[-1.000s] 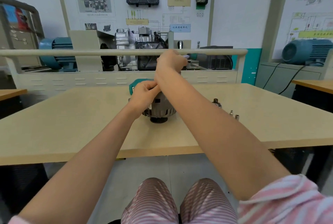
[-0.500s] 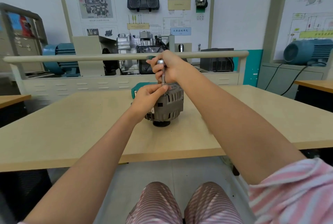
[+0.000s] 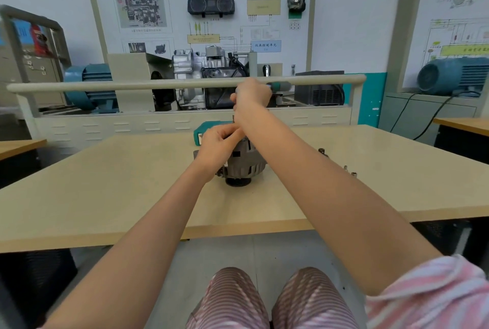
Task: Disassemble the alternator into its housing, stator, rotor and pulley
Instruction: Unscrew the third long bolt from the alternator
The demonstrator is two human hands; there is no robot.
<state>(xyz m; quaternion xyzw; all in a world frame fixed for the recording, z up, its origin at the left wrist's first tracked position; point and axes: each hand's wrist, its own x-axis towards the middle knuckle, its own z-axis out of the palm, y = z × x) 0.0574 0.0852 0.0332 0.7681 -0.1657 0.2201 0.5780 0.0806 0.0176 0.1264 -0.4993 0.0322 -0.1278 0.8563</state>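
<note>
The alternator point(image 3: 244, 164) sits on the table point(image 3: 111, 186) pretty much dead centre, standing on end with its dark pulley point(image 3: 237, 182) facing down on the tabletop and the ribbed grey housing above it. The left hand point(image 3: 219, 143) is up against the top left of the alternator with its fingers curled in, pinching something small at the top edge – I can't make out what exactly, it's hidden between the fingertips and the right forearm. The right hand point(image 3: 251, 97) is raised above the alternator, fist closed around a tool point(image 3: 277, 87) with a teal and grey handle that pokes out to the right of the knuckles; a thin metal shaft shows just below the hand, heading down toward the left hand's fingers. Whether the tip is actually seated on anything I can't tell – the hands cover it. Behind the alternator there's a teal case point(image 3: 205, 127) lying on the table, partly hidden by the left hand. Off to the right of the alternator, well apart from it, a few small metal bits point(image 3: 349, 171) sit on the tabletop, plus one darker piece point(image 3: 322, 151) a little nearer the right forearm. Striped pink sleeve on the right arm, striped trousers below the table edge.
</note>
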